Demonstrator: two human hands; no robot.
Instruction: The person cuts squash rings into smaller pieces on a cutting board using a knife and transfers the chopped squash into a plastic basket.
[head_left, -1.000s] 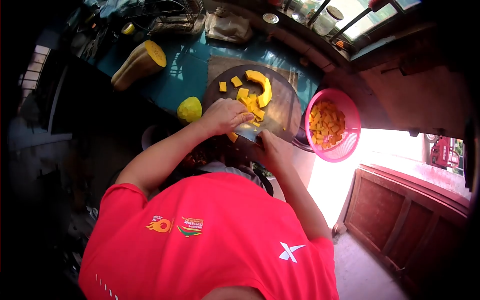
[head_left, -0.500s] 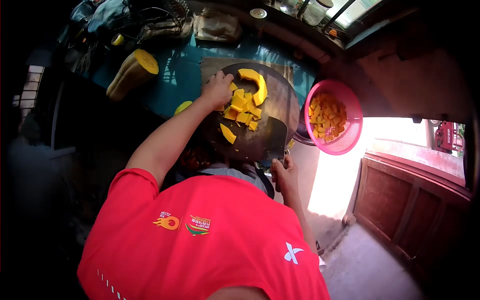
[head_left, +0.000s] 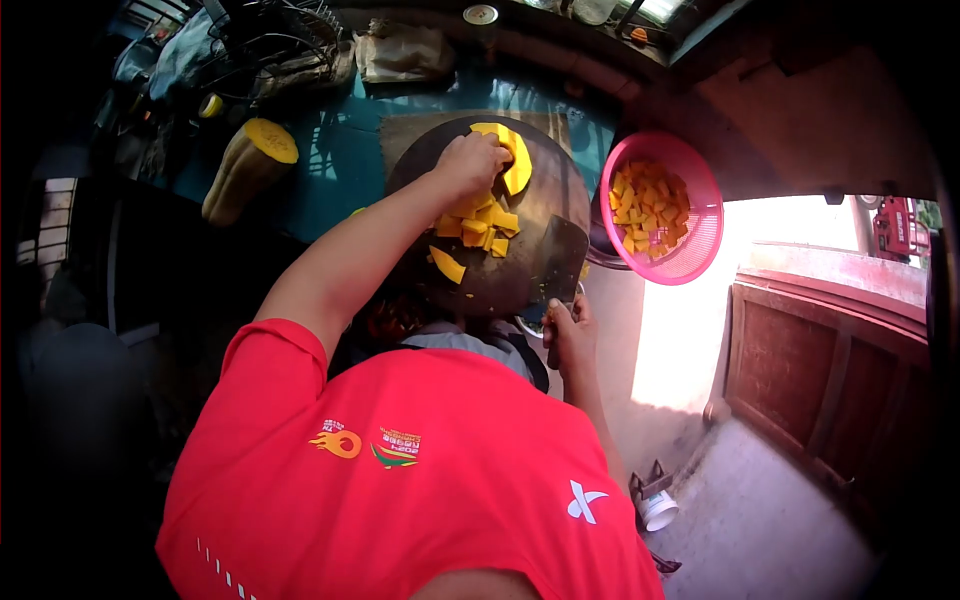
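On the dark round cutting board [head_left: 410,170] lies a curved orange pumpkin slice [head_left: 518,168]. My left hand [head_left: 472,165] reaches across the board with its fingers curled on this slice's inner edge. Cut pumpkin chunks [head_left: 482,228] are heaped below that hand, partly hidden by the forearm. A thin pumpkin wedge [head_left: 447,265] lies nearer to me. At the board's near right edge, my right hand [head_left: 570,330] is closed round the handle of a cleaver [head_left: 562,262], whose broad blade rests flat over the board.
A pink plastic basket [head_left: 712,225] with many pumpkin chunks stands to the right of the board. On the blue-green table [head_left: 340,150], a cut pumpkin half [head_left: 250,170] lies at the left. A crumpled bag [head_left: 403,52] and a lidded jar [head_left: 480,15] are at the back.
My left hand has moved right and away from me, from the board's left side beside the chunks onto the curved slice. My right hand keeps the cleaver at the near right edge.
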